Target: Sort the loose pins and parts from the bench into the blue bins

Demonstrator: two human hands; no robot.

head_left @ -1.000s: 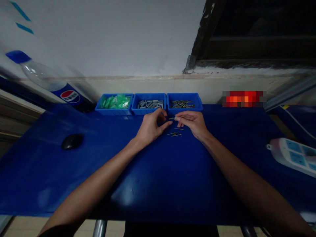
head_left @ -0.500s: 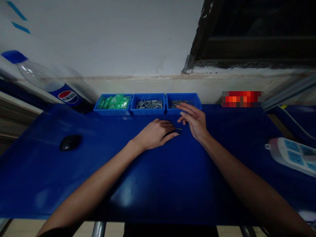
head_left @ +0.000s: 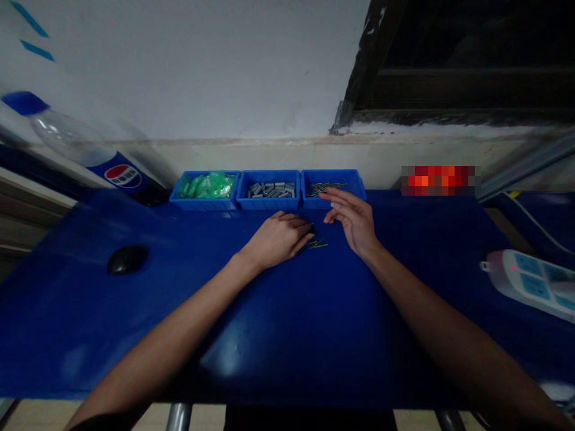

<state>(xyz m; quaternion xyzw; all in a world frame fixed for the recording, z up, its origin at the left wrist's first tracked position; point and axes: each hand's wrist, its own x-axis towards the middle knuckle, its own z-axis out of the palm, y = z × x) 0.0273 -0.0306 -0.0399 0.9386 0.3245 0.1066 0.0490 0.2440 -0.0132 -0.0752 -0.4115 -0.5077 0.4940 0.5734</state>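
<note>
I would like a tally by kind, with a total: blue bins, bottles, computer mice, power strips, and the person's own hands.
Blue bins: 3
Bottle: 1
Computer mouse: 1
Power strip: 1
Left hand and right hand: 2
Total: 8

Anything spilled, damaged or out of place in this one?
The dark window frame looks chipped and ragged near its lower left corner. Several thin pieces lie loose on the blue table by the left hand, outside the bins; whether spilled, I cannot tell.
</note>
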